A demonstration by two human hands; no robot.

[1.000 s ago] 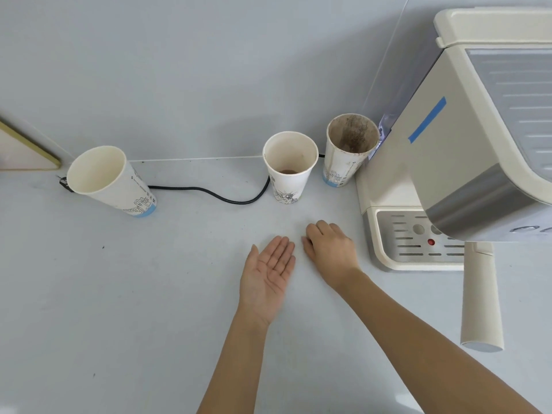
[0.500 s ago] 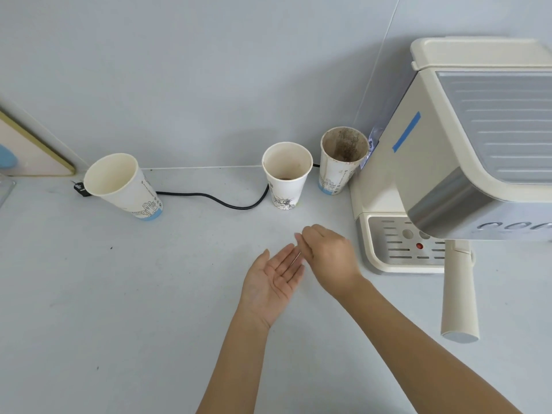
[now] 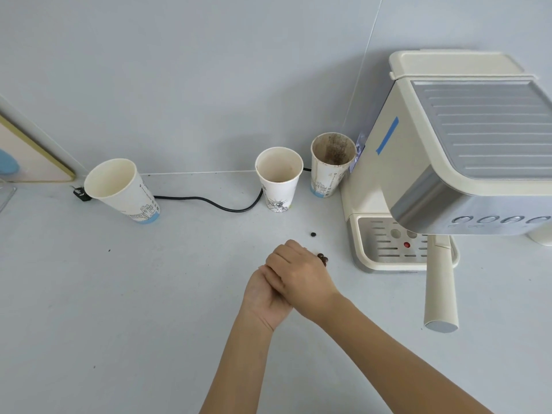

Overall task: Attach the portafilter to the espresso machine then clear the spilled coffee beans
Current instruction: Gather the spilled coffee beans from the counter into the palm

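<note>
Since the earlier frame, right hand (image 3: pixel 301 271) has moved over the upturned left hand (image 3: pixel 263 297), covering its palm; fingers curled, contents not visible. Coffee beans (image 3: pixel 322 259) lie on the worktop (image 3: pixel 119 309) beside the right hand, one (image 3: pixel 313 234) farther off. Portafilter (image 3: pixel 440 291) is seated in the espresso machine (image 3: pixel 448 150).

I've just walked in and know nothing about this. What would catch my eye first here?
Probably the two bare hands at the centre of the white counter: the right hand lies over the upturned left hand, with a few dark coffee beans at its fingertips and one stray bean beyond. To the right stands a cream espresso machine, its portafilter handle jutting toward you. Three paper cups line the back wall, the rightmost stained cup coffee-brown inside.
</note>
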